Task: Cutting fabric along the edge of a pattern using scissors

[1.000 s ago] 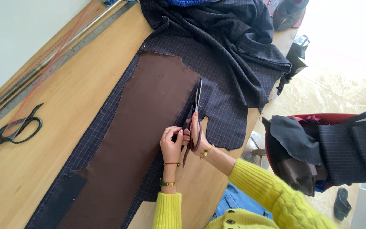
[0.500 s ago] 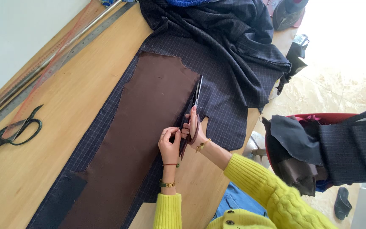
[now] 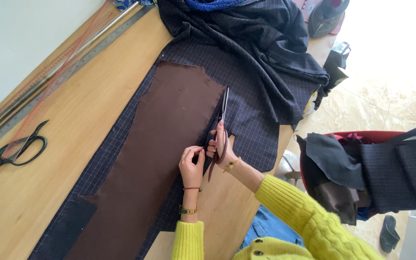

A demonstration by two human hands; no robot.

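Both hands at cut — scissors (image 3: pixel 221 126) in right grip (image 3: pixel 219 143).

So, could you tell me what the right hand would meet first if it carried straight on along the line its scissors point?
The right hand would likely meet uncut checked navy fabric beside the brown pattern piece, then the bunched dark cloth.

Matt brown paper pattern (image 3: pixel 164 159), perhaps card, on checked woven cloth (image 3: pixel 256 110); smooth wooden table (image 3: pixel 97 106).
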